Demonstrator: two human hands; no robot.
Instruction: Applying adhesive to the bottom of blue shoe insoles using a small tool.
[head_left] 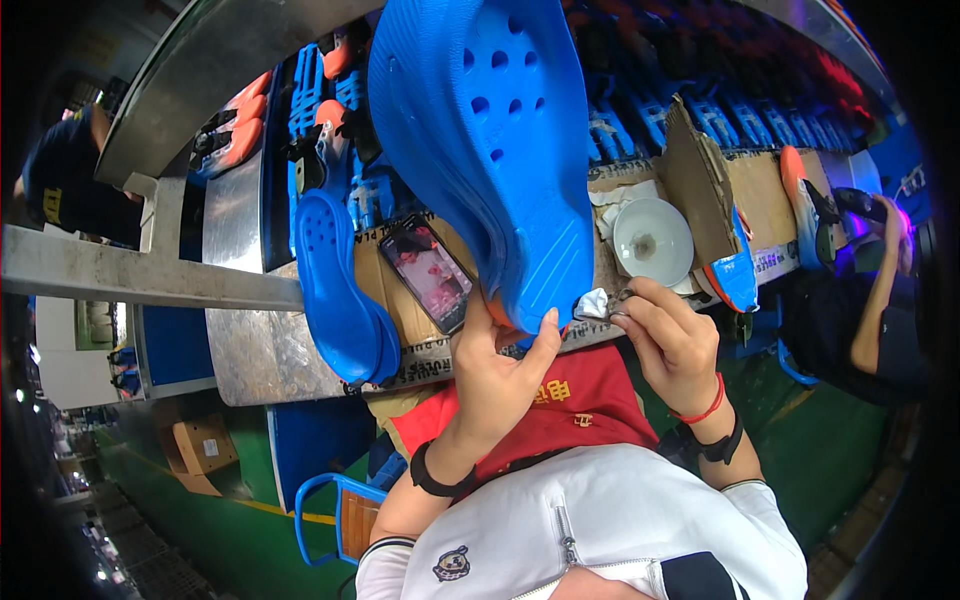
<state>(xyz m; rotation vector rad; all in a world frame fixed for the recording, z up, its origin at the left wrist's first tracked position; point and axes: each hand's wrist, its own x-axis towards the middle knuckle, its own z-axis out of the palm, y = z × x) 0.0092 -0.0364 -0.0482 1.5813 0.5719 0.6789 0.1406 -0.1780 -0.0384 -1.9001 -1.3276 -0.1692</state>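
Note:
A large blue shoe sole [545,200], with several round holes in its face, stands tilted up close in front of me. My left hand [492,385] grips its lower end, thumb on the face and fingers behind, where a bit of orange shows. My right hand [668,338] is closed in a pinch on a small white wad [592,303], which sits at the lower right edge of the sole; I cannot tell if it touches. Beyond that hand is a white bowl [650,240] with a dark patch at its bottom. Left of my left hand lies another blue sole [325,250].
A lit phone [428,272] rests on cardboard on the metal-edged table [265,350]. A torn cardboard piece [695,185] stands right of the bowl. Orange-and-black shoes [800,200] stand at both sides. A metal frame bar [130,270] crosses the left. Co-workers are at both sides.

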